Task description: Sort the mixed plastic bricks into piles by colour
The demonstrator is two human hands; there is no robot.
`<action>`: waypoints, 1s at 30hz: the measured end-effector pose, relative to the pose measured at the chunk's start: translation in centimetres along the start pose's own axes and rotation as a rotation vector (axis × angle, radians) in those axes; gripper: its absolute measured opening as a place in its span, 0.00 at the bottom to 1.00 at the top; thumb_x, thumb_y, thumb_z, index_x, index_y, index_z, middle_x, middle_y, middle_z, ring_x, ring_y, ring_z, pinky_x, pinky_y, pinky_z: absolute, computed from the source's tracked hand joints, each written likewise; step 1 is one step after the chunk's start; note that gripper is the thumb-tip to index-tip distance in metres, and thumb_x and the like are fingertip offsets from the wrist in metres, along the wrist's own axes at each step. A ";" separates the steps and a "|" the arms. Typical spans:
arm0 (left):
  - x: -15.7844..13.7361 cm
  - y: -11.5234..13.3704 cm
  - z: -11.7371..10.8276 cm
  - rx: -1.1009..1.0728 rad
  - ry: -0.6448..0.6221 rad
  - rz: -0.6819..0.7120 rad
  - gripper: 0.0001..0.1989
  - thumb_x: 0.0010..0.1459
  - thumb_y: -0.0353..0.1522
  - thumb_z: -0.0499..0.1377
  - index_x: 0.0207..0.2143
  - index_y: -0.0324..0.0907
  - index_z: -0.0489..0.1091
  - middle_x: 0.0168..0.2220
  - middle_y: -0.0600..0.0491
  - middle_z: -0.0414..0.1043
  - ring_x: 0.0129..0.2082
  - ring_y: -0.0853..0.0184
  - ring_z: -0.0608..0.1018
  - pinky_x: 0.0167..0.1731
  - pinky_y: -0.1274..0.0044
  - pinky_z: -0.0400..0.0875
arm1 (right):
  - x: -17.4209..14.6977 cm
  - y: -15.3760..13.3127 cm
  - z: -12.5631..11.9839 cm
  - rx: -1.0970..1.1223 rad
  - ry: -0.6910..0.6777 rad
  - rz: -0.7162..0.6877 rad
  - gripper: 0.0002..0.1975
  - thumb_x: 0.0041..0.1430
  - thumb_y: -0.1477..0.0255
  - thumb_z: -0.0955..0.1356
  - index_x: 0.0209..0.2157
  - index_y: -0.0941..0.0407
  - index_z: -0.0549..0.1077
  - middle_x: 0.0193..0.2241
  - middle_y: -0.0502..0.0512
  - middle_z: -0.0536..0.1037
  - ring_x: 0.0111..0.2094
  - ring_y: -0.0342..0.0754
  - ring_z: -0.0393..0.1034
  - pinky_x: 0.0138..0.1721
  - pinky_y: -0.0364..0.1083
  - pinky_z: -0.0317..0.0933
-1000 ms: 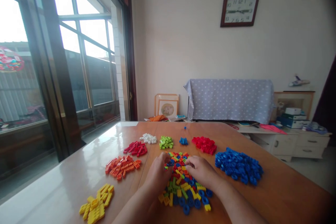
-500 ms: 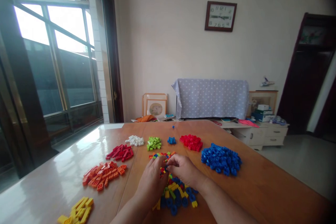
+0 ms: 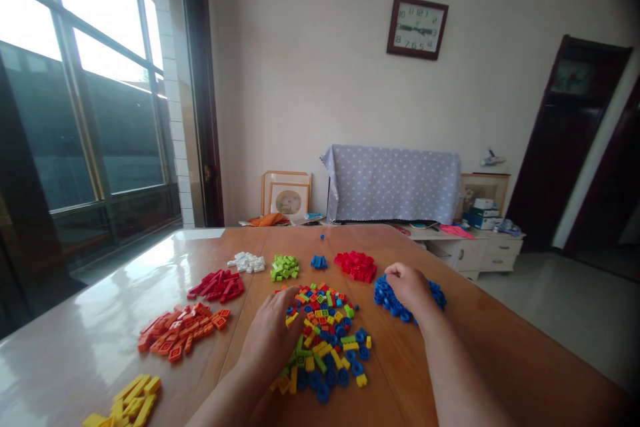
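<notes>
My right hand (image 3: pixel 411 290) is over the pile of blue round pieces (image 3: pixel 385 297) at the right, its fingers curled in and pressed together. Whatever lies between those fingertips is too small or hidden to make out. My left hand (image 3: pixel 270 325) rests at the left side of the mixed pile of toy building bricks (image 3: pixel 326 350), with fingers and thumb apart. It covers part of that pile, in which yellow, green, orange, red and blue pieces lie together.
Sorted piles surround the mixed one: yellow bricks (image 3: pixel 133 403), orange bricks (image 3: pixel 183 330), dark red bricks (image 3: pixel 217 285), white pieces (image 3: pixel 247 262), lime green pieces (image 3: pixel 285 267), blue pieces (image 3: pixel 319 262) and red pieces (image 3: pixel 356 265). One small blue piece (image 3: pixel 323 237) lies near the table's far edge.
My right hand has moved away from my left, rightward to the blue pile. My left hand has opened and shifted slightly left. The whole view has turned slightly, and more of the mixed pile shows.
</notes>
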State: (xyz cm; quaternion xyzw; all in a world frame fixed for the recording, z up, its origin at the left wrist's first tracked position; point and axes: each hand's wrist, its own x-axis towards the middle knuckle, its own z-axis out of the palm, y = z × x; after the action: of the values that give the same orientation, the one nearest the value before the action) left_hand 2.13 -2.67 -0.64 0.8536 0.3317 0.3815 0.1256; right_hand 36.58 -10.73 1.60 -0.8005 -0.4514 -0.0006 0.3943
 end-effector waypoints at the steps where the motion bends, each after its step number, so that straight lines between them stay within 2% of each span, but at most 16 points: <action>1: 0.0 0.0 0.0 0.002 -0.001 -0.014 0.18 0.65 0.40 0.55 0.55 0.44 0.66 0.47 0.47 0.76 0.48 0.58 0.77 0.47 0.67 0.71 | 0.1 0.5 0.0 -0.048 -0.001 0.020 0.08 0.54 0.72 0.65 0.31 0.53 0.77 0.30 0.53 0.82 0.33 0.48 0.74 0.32 0.43 0.58; 7: 0.1 -0.2 -0.1 -0.006 -0.017 -0.063 0.17 0.64 0.40 0.54 0.53 0.45 0.68 0.46 0.47 0.77 0.48 0.58 0.77 0.47 0.67 0.70 | 0.2 1.6 1.1 -0.170 -0.044 0.084 0.10 0.55 0.71 0.64 0.26 0.53 0.77 0.27 0.55 0.81 0.30 0.48 0.74 0.30 0.43 0.57; 12: 0.2 -0.3 -0.3 -0.003 -0.036 -0.086 0.16 0.65 0.39 0.54 0.52 0.45 0.68 0.45 0.48 0.77 0.47 0.59 0.77 0.46 0.68 0.69 | 0.9 2.2 1.3 -0.168 -0.013 0.114 0.13 0.55 0.71 0.65 0.40 0.54 0.79 0.41 0.59 0.83 0.41 0.51 0.76 0.37 0.44 0.62; 14: 0.2 -0.4 -0.3 0.004 -0.040 -0.104 0.16 0.64 0.39 0.54 0.52 0.45 0.68 0.45 0.48 0.77 0.47 0.59 0.77 0.46 0.69 0.69 | 1.1 2.2 1.4 -0.166 -0.007 0.112 0.15 0.55 0.71 0.65 0.43 0.53 0.78 0.45 0.59 0.82 0.45 0.51 0.75 0.41 0.44 0.63; 16: 0.3 -0.6 -0.3 0.009 -0.039 -0.128 0.16 0.64 0.39 0.54 0.51 0.45 0.68 0.45 0.49 0.77 0.47 0.59 0.76 0.46 0.69 0.68 | 1.0 1.8 1.4 -0.153 -0.004 0.103 0.14 0.55 0.71 0.65 0.43 0.53 0.78 0.44 0.58 0.82 0.45 0.51 0.75 0.42 0.43 0.63; 19: 0.3 -0.8 -0.4 0.012 -0.042 -0.176 0.15 0.63 0.37 0.54 0.50 0.44 0.69 0.45 0.49 0.76 0.47 0.59 0.76 0.47 0.69 0.67 | 0.4 0.6 1.7 -0.071 -0.011 0.057 0.12 0.58 0.69 0.64 0.39 0.54 0.78 0.36 0.56 0.82 0.38 0.49 0.75 0.36 0.42 0.61; 23: 0.4 -0.8 -0.4 0.023 -0.063 -0.243 0.14 0.62 0.34 0.54 0.50 0.43 0.69 0.45 0.48 0.76 0.46 0.60 0.75 0.45 0.71 0.67 | -0.7 -1.2 2.7 0.066 -0.120 -0.051 0.10 0.59 0.69 0.63 0.35 0.55 0.76 0.26 0.52 0.78 0.27 0.46 0.70 0.28 0.42 0.56; 27: 0.5 -0.9 -0.3 0.037 -0.068 -0.284 0.13 0.61 0.32 0.55 0.48 0.43 0.71 0.44 0.49 0.76 0.44 0.61 0.76 0.43 0.73 0.66 | -1.2 -1.6 4.0 0.110 -0.276 -0.179 0.07 0.55 0.71 0.65 0.30 0.56 0.75 0.25 0.50 0.77 0.28 0.44 0.67 0.29 0.41 0.55; 30: 0.5 -1.2 -0.2 0.044 -0.062 -0.313 0.11 0.61 0.31 0.54 0.45 0.43 0.71 0.42 0.49 0.76 0.42 0.62 0.76 0.40 0.75 0.65 | -1.5 -1.3 4.8 0.070 -0.403 -0.171 0.06 0.52 0.73 0.66 0.31 0.57 0.75 0.27 0.50 0.77 0.29 0.44 0.67 0.30 0.40 0.55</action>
State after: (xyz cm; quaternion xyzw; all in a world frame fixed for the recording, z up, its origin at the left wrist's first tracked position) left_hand 1.64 -1.47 -0.78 0.8055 0.4649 0.3234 0.1748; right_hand 33.06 -8.39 -1.45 -0.7289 -0.5871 0.1415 0.3223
